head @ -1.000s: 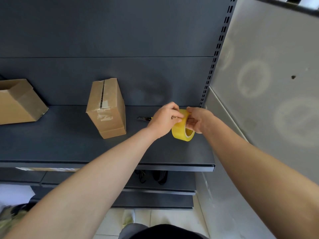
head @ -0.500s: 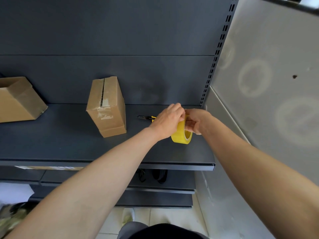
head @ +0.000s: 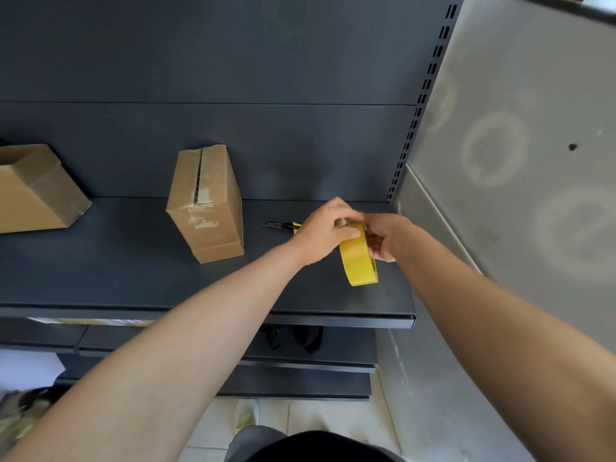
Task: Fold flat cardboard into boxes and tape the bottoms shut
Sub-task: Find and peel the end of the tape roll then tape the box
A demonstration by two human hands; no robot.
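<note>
**Head view.** Just right of the frame's centre, both hands meet on a yellow tape roll (head: 358,263). It is held on edge low over the dark shelf (head: 133,281); I cannot tell whether its lower rim touches the shelf. The left hand (head: 323,233) curls over the top of the roll from the left, thumb pressed on the yellow outer band. The right hand (head: 388,236) closes on the roll from the right, fingers bent around the rim toward the core, their tips hidden behind it. Both hands grip the roll, and neither has its fingers spread.

The step looks like finding and lifting the free end of the tape. To do it well:
- The right hand should steady the roll by its core while the left thumbnail feels along the band for the edge.
- The end should be peeled straight rather than slantwise, so the strip neither splits nor folds onto itself.
- Enough length to cover the seam should be drawn out before the roll is carried across.

Left of centre, a standing box (head: 208,211) rests on end on the shelf, well apart from the hands. Its upward face shows a centre seam with patches of clear tape and a dark gap along part of it, so it seems to need a proper strip. A utility knife (head: 280,225) lies between that box and the left hand, handy for cutting. A second box (head: 33,195) sits at the far left edge.
</note>
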